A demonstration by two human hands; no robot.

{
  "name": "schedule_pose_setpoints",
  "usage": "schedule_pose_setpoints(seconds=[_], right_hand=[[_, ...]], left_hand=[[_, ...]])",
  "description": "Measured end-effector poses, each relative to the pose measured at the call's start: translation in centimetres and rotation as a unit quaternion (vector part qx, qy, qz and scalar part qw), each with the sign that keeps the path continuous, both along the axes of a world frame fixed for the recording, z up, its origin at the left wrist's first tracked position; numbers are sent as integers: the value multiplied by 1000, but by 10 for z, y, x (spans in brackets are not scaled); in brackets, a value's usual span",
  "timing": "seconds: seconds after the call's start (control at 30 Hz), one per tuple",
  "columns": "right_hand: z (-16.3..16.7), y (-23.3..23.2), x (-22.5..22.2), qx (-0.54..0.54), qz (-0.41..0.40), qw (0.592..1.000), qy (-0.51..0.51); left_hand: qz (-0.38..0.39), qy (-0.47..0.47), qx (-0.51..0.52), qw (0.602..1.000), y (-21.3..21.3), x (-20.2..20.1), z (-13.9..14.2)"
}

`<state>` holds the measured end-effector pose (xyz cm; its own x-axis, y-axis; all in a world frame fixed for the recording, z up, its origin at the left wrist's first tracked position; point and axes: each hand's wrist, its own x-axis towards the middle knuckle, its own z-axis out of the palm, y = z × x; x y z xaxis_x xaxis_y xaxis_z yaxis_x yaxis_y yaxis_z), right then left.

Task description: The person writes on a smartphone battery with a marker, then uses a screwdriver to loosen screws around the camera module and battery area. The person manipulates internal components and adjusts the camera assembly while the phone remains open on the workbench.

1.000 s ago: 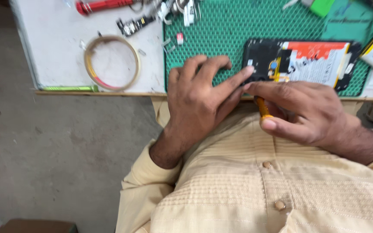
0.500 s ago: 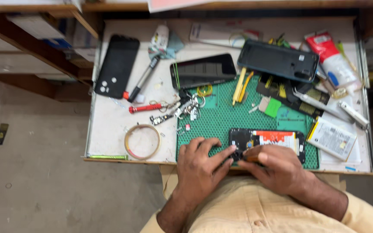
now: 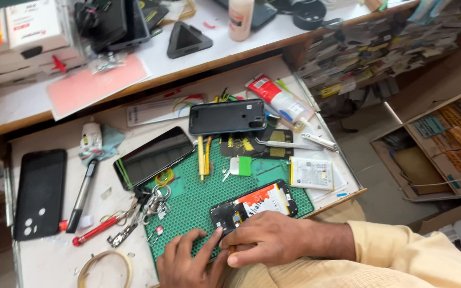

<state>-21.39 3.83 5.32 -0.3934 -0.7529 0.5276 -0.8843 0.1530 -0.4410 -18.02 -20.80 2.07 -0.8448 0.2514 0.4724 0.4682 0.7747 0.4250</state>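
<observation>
At the near edge of the green mat point(image 3: 198, 205), left hand point(image 3: 188, 262) flat, fingers spread open, forefinger tip pressing the near-left corner of the opened phone point(image 3: 257, 205). Just right of it, right hand point(image 3: 273, 242) lying over the phone's near edge, fingers curled in, thumb underneath; cannot tell whether anything is pinched inside the curl.

Lies slantwise on the mat, back off, orange-and-white battery exposed, right end pointing far. Likely risks, as a judgement: held by one fingertip only, so could skid on the mat; bare insides open to a slipped nail or tool tip; pressed too hard near the corner, could flex or crack; sits close to the bench lip and could go over the edge.

Around, left to right:
- black phone point(image 3: 39, 193) face down, well apart at the far left
- dark pen-like tool point(image 3: 82, 194) and red-handled tool point(image 3: 94, 230) beside it
- ring of tape point(image 3: 105, 266) near the left wrist
- loose metal bits point(image 3: 150, 205) on the mat's left edge, easy to sweep off with the left forearm
- dark-screened phone point(image 3: 153, 157), then yellow pry sticks point(image 3: 204, 154)
- dark blue back cover point(image 3: 228, 116) at the far side
- tweezers point(image 3: 289, 143) and red-and-white tube point(image 3: 278, 98)
- white battery pack point(image 3: 310, 173), just right of the opened phone, crowding that side
</observation>
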Motion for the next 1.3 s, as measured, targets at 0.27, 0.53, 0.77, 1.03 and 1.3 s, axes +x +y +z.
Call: schedule_pose_setpoints(seconds=[0.27, 0.53, 0.77, 1.03, 1.3], right_hand=[[12, -5, 3, -22, -18, 1000, -10], [24, -2, 1, -13, -20, 999, -22], [20, 1, 1, -14, -12, 1000, -15], [9, -8, 9, -52, -81, 995, -18], [-21, 0, 31, -104, -86, 980, -146]], left_hand=[[54, -15, 20, 998, 23, 12, -4], [63, -56, 49, 995, 34, 10, 21], [63, -70, 54, 994, 35, 15, 30], [43, -72, 65, 994, 31, 16, 40], [-17, -119, 110, 987, 9, 34, 28]])
